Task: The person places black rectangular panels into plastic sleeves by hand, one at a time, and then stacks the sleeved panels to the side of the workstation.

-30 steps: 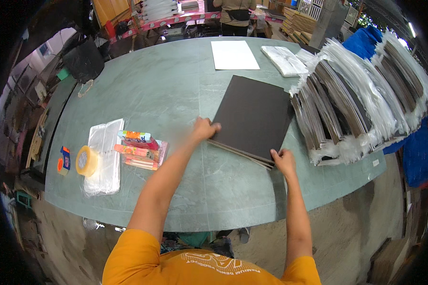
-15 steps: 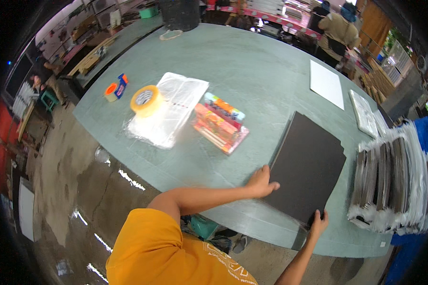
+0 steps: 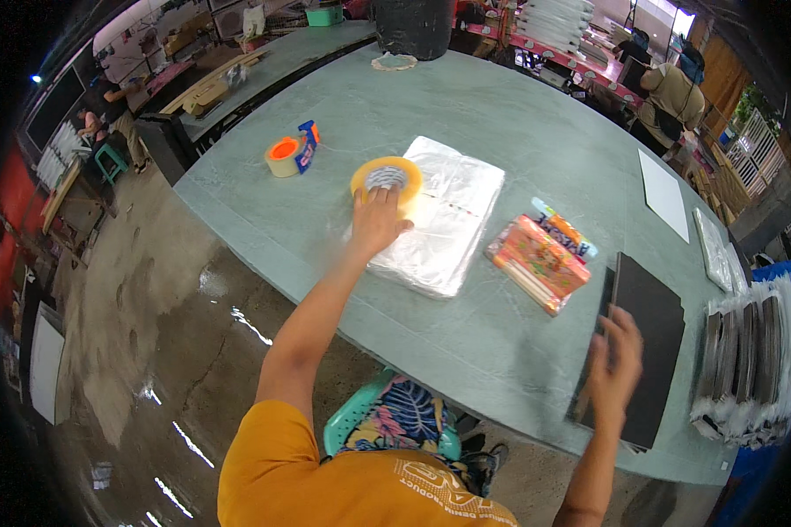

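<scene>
My left hand (image 3: 378,228) is at the near rim of a wide roll of yellowish clear tape (image 3: 408,173), its fingers hooked over the rim by the core and the thumb out to the side. The roll rests on a stack of clear plastic bags (image 3: 457,206). My right hand (image 3: 617,356), slightly blurred, is over the left edge of a stack of dark grey sheets (image 3: 655,325), fingers apart and holding nothing. Between the hands lie a pink-and-orange packet (image 3: 540,259) and a blue-and-orange packet (image 3: 564,230).
A tape dispenser (image 3: 294,151) lies at the left of the green table (image 3: 299,233). A black bin (image 3: 413,31) stands at its far edge. On the right are a white sheet (image 3: 664,195) and bagged grey stacks (image 3: 747,360). A person (image 3: 674,92) is at the far right.
Both hands have let go of the dark sheets. My left hand has swung left to the tape roll; my right hand has lifted over the sheets. The view has turned left.
</scene>
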Demonstrator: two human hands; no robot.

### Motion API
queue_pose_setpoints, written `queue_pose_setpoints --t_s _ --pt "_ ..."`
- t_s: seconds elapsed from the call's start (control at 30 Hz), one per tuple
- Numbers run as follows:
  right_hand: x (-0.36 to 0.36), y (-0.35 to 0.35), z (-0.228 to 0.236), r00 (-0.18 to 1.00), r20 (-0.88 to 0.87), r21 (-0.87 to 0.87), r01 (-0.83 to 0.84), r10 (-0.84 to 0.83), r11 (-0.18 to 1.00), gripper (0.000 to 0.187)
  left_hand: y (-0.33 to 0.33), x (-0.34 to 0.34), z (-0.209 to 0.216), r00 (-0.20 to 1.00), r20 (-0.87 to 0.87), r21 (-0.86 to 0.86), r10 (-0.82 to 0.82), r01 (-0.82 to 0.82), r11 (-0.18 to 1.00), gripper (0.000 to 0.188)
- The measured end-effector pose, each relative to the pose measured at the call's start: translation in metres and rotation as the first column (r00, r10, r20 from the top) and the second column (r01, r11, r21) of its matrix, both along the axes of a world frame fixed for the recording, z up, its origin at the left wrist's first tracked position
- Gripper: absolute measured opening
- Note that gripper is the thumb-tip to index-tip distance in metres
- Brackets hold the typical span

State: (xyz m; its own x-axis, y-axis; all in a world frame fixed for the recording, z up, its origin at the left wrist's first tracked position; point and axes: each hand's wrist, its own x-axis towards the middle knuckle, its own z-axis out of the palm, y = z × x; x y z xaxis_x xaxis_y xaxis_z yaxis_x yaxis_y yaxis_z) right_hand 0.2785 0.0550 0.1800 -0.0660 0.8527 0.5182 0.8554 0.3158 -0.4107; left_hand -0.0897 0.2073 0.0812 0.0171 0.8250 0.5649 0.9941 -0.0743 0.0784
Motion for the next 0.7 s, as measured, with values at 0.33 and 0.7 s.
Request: queue_pose_setpoints --t_s 0.33,0.7 --pt "-0.238 0.101 -0.102 0.939 0.055 -0.063 -0.337 0.340 0.939 0.013 -0.027 -0.111 0.007 0.986 0.095 -0.033 0.136 -0.133 0.991 0.048" --pt "-0.236 0.129 -0.095 0.902 -0.371 -0.348 -0.355 0.220 0.867 0.006 -0.055 -0.102 0.007 0.902 0.318 0.012 -0.292 0.304 0.953 0.028"
